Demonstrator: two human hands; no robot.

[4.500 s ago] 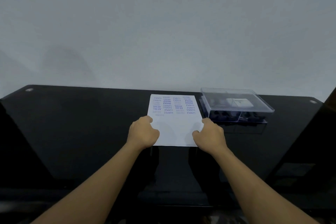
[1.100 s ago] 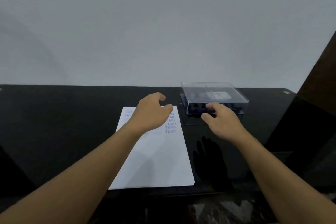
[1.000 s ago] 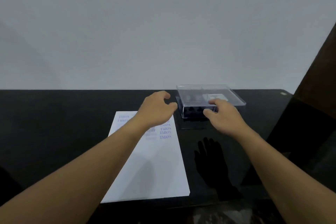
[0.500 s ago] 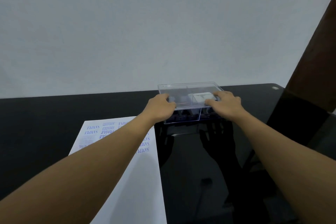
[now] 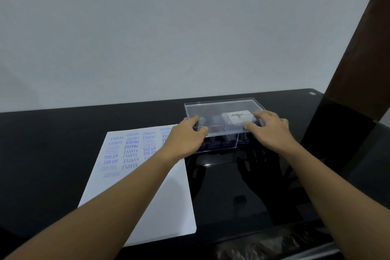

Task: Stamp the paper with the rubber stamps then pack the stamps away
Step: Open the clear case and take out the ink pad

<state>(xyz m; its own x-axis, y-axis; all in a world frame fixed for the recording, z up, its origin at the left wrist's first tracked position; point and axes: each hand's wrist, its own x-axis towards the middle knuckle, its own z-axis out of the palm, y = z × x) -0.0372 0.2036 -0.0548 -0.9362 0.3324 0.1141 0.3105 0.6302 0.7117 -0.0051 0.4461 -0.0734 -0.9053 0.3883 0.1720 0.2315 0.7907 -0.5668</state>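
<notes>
the paper (image 5: 143, 186) lies at centre left on the glossy black counter (image 5: 52, 143), printed in blue with rows reading "sample", "fragile", "air mail" and "amended", all upside down from this view; some fainter prints are too pale to read. its lower half is blank, and its near edge sits close to the counter's near edge.

just right of the paper's far corner stands the clear box (image 5: 232, 145), with dark stamps (image 5: 217, 144) inside along its front wall. under its lid (image 5: 223, 107) is a white case (image 5: 239, 119) marked "artline".

the left hand (image 5: 185, 139) grips the lid's near left corner, fingers curled over the edge. the right hand (image 5: 272, 131) holds the near right part, fingers spread on top and thumb at the front edge. the left forearm crosses above the paper.

the box is near the counter's far edge, against the pale wall (image 5: 168, 27). a wide stretch of counter spreads left of the paper, and another in front of the box shows the hands' reflections. a brown panel (image 5: 358, 48) rises at right, beside a round hole (image 5: 312, 93) in the counter's far right corner.
</notes>
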